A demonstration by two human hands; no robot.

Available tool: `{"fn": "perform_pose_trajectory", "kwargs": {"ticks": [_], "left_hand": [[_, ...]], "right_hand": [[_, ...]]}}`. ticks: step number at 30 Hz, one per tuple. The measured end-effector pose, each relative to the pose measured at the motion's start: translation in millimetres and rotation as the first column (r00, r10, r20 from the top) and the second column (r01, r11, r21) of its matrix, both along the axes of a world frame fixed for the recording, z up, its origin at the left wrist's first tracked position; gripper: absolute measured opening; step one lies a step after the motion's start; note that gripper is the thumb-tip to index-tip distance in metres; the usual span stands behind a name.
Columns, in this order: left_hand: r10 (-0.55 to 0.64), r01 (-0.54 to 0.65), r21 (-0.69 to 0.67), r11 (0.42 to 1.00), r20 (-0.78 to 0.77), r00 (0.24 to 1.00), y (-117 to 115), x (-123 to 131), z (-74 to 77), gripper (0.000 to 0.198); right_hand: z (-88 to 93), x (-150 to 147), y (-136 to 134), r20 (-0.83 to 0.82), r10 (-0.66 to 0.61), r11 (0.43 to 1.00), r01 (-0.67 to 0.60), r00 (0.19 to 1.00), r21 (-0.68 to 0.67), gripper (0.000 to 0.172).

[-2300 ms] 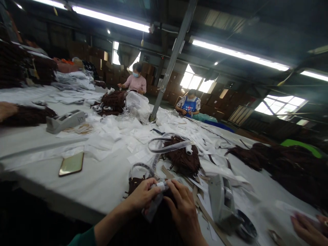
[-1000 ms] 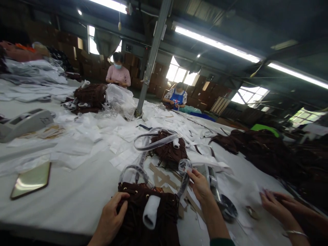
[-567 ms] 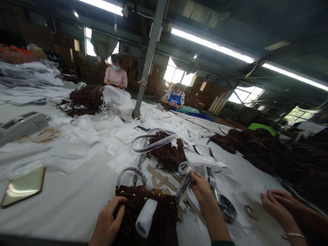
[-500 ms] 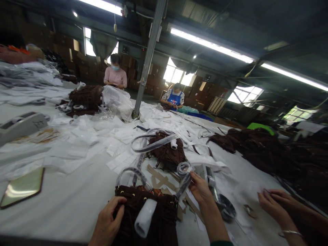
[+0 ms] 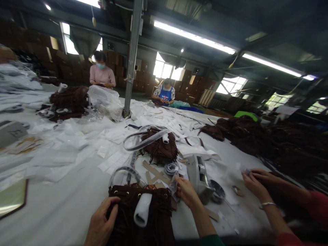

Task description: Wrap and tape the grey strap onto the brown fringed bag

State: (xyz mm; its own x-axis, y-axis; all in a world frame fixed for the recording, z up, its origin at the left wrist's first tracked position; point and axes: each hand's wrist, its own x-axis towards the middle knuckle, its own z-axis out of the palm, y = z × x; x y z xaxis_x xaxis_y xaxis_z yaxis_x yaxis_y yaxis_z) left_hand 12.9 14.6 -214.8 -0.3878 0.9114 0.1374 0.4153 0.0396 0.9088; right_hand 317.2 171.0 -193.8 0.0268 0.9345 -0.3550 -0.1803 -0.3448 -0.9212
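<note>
Gripping wrapped strap with right fingers, left hand on brown bag

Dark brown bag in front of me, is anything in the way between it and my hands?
Nothing visible is in the way: your left hand holds the bag at its left edge, and your right hand holds the plastic-wrapped strap beside its right edge.

Dark mark on grey tape dispenser, small lettering on blue apron, neither legible
</note>
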Motion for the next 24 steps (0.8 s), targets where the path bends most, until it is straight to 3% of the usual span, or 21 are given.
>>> {"fn": "perform_pose_trajectory", "kwargs": {"ticks": [6,10,12,14,16,20,24], "left_hand": [[0.002,-0.002,-0.020,1.000,0.016,1.000,-2,3,0.9,0.027],[0.033,-0.015,-0.092,0.996,0.194,0.980,3,-6,1.0,0.037],[0.117,-0.091,-0.111,0.990,0.265,0.957,16,-20,4.3,0.048],[0.235,-0.215,-0.107,0.971,0.243,0.941,36,-37,10.4,0.059],[0.294,-0.267,-0.134,0.954,0.261,0.919,58,-51,18.0,0.065],[0.237,-0.081,-0.281,0.956,0.582,0.778,92,-58,30.6,0.054],[0.186,0.133,-0.322,0.937,0.787,0.589,101,-54,40.2,0.026]], "right_hand": [[-8.4,-2,-19,-0.012,0.049,0.996,-0.048,0.999,0.069,0.034],[-11.3,-4,-19,-0.015,0.034,0.992,-0.032,0.999,0.121,0.030],[-12.1,-5,-17,-0.013,0.020,0.990,-0.018,1.000,0.142,0.030],[-11.5,-7,-15,-0.009,0.007,0.986,-0.005,1.000,0.164,0.032],[-8.9,-9,-14,-0.010,0.002,0.982,0.000,1.000,0.191,0.036],[2.4,-16,-14,-0.025,0.005,0.966,0.002,1.000,0.257,0.044],[13.4,-22,-16,-0.017,0.019,0.953,-0.013,1.000,0.302,0.048]]}}
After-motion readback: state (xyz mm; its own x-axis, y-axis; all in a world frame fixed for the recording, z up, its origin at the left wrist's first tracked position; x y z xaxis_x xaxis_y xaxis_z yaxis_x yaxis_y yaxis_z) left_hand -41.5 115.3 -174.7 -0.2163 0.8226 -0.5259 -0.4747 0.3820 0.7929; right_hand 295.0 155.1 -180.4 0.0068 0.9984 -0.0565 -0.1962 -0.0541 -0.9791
